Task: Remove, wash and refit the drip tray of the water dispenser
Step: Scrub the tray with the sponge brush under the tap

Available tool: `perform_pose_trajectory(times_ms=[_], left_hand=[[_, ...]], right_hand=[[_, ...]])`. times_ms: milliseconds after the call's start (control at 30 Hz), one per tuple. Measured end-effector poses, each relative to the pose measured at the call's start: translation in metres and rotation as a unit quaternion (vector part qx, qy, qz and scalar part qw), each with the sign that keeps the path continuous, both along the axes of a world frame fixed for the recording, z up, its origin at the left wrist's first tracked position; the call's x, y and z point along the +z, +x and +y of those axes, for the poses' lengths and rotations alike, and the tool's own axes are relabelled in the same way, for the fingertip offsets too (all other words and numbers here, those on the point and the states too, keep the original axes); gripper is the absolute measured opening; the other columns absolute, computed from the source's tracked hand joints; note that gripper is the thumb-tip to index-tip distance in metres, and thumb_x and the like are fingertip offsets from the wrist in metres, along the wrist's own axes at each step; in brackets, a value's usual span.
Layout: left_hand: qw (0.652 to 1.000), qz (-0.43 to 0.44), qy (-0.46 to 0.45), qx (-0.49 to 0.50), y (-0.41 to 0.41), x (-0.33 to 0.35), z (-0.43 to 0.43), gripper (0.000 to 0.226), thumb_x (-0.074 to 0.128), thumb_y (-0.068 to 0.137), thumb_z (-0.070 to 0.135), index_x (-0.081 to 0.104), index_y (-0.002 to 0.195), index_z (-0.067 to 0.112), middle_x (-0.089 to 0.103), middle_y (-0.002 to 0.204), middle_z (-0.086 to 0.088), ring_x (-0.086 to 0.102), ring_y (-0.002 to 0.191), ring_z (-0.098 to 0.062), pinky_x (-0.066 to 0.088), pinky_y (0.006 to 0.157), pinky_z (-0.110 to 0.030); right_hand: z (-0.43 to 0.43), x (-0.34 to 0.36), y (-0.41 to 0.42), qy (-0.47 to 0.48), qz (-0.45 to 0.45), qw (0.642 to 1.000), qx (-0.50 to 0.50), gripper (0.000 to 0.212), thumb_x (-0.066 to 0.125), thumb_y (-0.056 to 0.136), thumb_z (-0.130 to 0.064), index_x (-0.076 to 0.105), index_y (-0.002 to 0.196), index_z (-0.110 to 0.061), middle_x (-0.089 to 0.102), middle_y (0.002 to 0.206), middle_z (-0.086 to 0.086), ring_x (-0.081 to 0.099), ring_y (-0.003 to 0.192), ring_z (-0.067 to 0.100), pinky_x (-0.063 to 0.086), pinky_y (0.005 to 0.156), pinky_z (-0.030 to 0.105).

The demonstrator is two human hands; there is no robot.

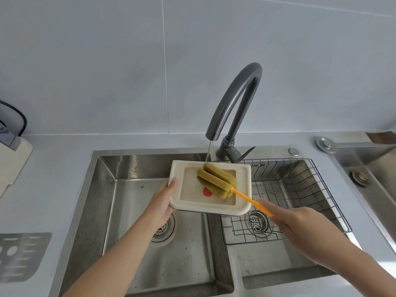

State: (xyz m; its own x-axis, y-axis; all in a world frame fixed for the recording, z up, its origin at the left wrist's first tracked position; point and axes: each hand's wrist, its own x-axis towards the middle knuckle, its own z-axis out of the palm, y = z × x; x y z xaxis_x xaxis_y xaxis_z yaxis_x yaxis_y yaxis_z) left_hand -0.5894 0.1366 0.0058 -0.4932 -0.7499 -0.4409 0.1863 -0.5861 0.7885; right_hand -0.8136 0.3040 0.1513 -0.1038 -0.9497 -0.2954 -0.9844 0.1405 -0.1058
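Drip tray gripped by left hand; right hand holds sponge brush.

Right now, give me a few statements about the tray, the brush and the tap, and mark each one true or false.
1. The left hand holds the drip tray by its left edge. True.
2. The sponge brush lies in the wire basket. False: its sponge head rests in the tray, and the right hand holds its orange handle.
3. Water runs from the faucet. True: a thin stream falls onto the sponge head.
4. The tray stands on the bottom of the sink. False: it is held up above the sink, over the divider between the two basins.
5. The wire basket sits in the right basin. True.
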Motion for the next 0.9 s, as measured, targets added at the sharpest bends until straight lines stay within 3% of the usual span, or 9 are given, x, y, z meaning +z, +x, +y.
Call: perform_pose_trajectory(times_ms=[200,367,500,700,900], left_hand=[[1.000,0.007,-0.026,-0.002,-0.003,0.008,-0.013,0.028,0.046,0.090,0.033,0.052,0.117,0.026,0.067,0.105,0.000,0.064,0.096,-0.018,0.053,0.072,-0.034],[0.999,-0.003,-0.053,-0.006,-0.010,0.013,-0.025,0.022,0.046,0.091,0.030,0.054,0.110,0.026,0.069,0.095,0.005,0.066,0.087,-0.012,0.053,0.065,-0.029],[0.997,-0.011,-0.075,-0.016,-0.015,0.017,-0.032,0.019,0.044,0.092,0.031,0.058,0.105,0.031,0.071,0.091,0.008,0.067,0.084,-0.008,0.052,0.062,-0.025],[0.995,-0.038,-0.093,0.010,-0.011,0.018,-0.039,0.027,0.046,0.090,0.035,0.057,0.113,0.026,0.069,0.095,0.005,0.065,0.089,-0.013,0.051,0.071,-0.032],[0.992,-0.054,-0.113,0.013,0.002,0.027,-0.047,0.024,0.051,0.079,0.039,0.060,0.099,0.030,0.066,0.097,0.001,0.061,0.095,-0.020,0.049,0.076,-0.035]], right_hand=[[-0.013,-0.005,0.000,-0.013,0.071,0.997,0.015,0.059,0.035,0.095,-0.022,0.008,0.141,-0.045,0.049,0.073,-0.006,0.046,0.065,0.016,0.038,0.059,0.027],[-0.031,-0.010,0.004,-0.031,0.078,0.996,0.026,0.060,0.038,0.093,-0.020,0.011,0.141,-0.044,0.059,0.079,-0.003,0.053,0.069,0.022,0.039,0.059,0.031],[-0.044,-0.015,0.011,-0.032,0.068,0.996,0.058,0.059,0.038,0.092,-0.018,0.013,0.141,-0.041,0.064,0.087,0.001,0.058,0.075,0.027,0.036,0.058,0.031],[-0.053,-0.015,0.015,-0.026,0.055,0.993,0.102,0.057,0.037,0.093,-0.017,0.015,0.141,-0.039,0.065,0.087,0.004,0.046,0.066,0.025,0.035,0.058,0.031],[-0.058,-0.014,0.015,-0.009,0.038,0.989,0.141,0.055,0.037,0.095,-0.018,0.017,0.141,-0.041,0.062,0.085,0.004,0.051,0.071,0.025,0.035,0.060,0.030]])
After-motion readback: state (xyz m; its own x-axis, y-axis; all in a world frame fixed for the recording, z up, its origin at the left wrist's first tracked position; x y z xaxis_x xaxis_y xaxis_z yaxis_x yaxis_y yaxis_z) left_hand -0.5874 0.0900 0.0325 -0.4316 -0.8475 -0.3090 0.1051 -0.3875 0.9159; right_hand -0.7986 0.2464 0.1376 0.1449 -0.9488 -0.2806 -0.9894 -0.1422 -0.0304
